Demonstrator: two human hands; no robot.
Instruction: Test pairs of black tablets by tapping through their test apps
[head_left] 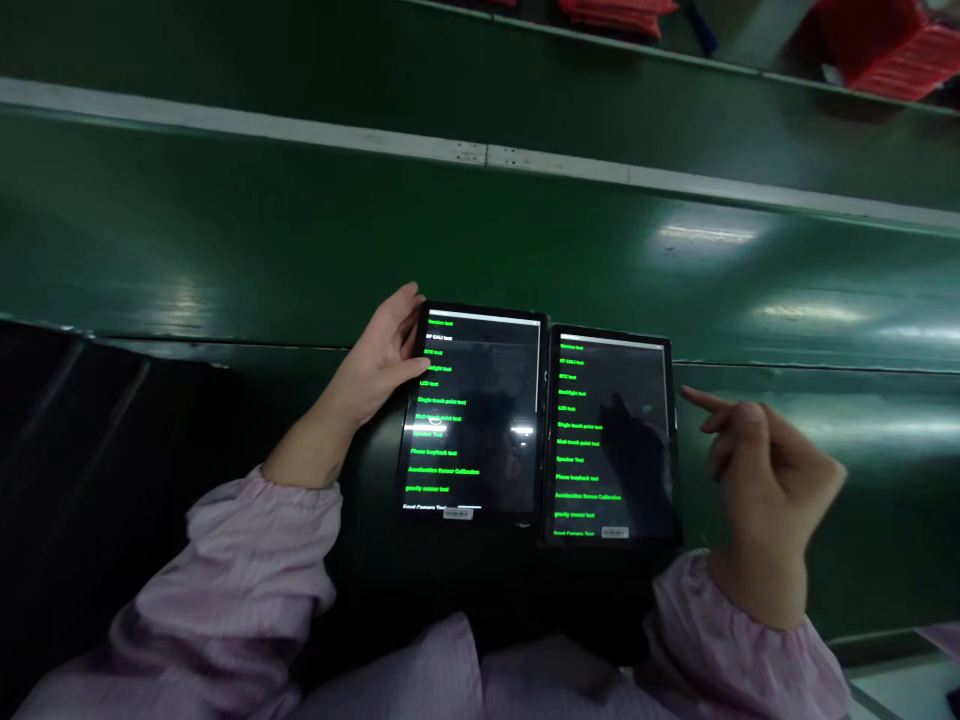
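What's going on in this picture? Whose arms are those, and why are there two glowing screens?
This picture comes from a camera worn on a person's head, so you see what they see, looking down. Those are the person's own arms, in pink striped sleeves. Their left hand touches the edge of one tablet. Their right hand holds nothing and is up in the air, with one finger pointing towards a second tablet. The tablets lie side by side, and each shows a list of tests in green letters, like "LCD test". Behind them is what looks like a green conveyor belt.
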